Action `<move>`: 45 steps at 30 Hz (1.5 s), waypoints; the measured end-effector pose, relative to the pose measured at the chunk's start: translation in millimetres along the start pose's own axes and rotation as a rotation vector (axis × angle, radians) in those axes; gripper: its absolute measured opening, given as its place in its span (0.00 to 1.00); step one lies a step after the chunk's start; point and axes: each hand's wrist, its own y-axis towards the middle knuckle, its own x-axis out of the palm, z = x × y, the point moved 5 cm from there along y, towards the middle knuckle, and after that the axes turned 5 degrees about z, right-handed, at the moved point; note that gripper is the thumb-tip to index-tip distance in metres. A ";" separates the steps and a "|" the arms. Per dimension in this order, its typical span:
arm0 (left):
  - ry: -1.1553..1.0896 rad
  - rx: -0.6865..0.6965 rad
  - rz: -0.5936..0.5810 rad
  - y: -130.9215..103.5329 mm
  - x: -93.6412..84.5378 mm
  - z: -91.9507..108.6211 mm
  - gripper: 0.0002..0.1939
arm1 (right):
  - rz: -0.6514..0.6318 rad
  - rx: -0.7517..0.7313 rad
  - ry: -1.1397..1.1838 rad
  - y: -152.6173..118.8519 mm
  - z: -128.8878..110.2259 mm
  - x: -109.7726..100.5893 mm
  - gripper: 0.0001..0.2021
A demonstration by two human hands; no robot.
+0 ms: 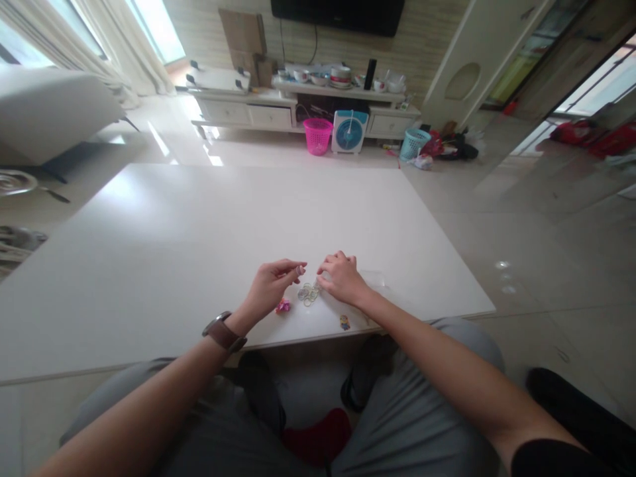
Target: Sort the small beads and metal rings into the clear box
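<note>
My left hand pinches a small pale thing with reddish-brown marks between thumb and fingertips; it is too small to name. Just below the fingertips lies a small pile of thin pale rings on the white table. My right hand is bent down at the right side of that pile, its thumb and fingers closed together at the rings' edge. Whatever those fingers hold is hidden. A pink and orange trinket sits left of the pile. Closer to the table's front edge lies a yellow and blue cartoon figure.
A clear plastic box stands behind my right wrist, partly covered. Beyond the table are a pink basket, a box fan, a light blue basket and a cabinet with dishes. My knees are under the table's front edge.
</note>
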 end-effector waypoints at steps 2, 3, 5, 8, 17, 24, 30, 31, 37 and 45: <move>0.022 -0.015 -0.016 -0.6 2.3 -3.7 0.15 | 0.042 0.017 0.046 2.0 -2.7 -7.7 0.05; 0.034 -0.016 -0.024 -0.9 3.3 -5.4 0.15 | 0.061 0.024 0.084 2.5 -4.8 -12.2 0.05; 0.053 -0.007 -0.045 -1.3 5.1 -8.3 0.15 | 0.086 0.034 0.194 2.1 -10.1 -20.5 0.07; 0.071 0.004 -0.062 -1.9 6.2 -11.9 0.15 | 0.063 0.011 0.388 -0.9 -19.1 -27.4 0.10; 0.068 -0.023 -0.097 -4.4 8.2 -8.7 0.17 | 0.096 -0.027 0.551 -5.5 -25.1 -31.0 0.06; -0.023 -0.044 -0.115 -4.8 8.3 -1.3 0.16 | 0.090 0.079 0.695 -4.1 -26.0 -31.1 0.04; -0.060 -0.037 -0.099 -4.8 8.5 -2.3 0.15 | 0.032 0.152 0.755 -3.9 -21.3 -24.5 0.07; -0.068 -0.032 -0.095 -4.9 8.5 -1.6 0.15 | 0.028 0.166 0.762 -3.7 -19.4 -22.6 0.08; -0.071 -0.011 -0.086 -5.6 7.3 1.5 0.15 | 0.041 0.204 0.792 -2.9 -12.6 -18.8 0.08; -0.115 -0.047 -0.040 -3.3 6.4 0.4 0.13 | 0.085 0.202 0.814 -0.9 -14.1 -26.3 0.07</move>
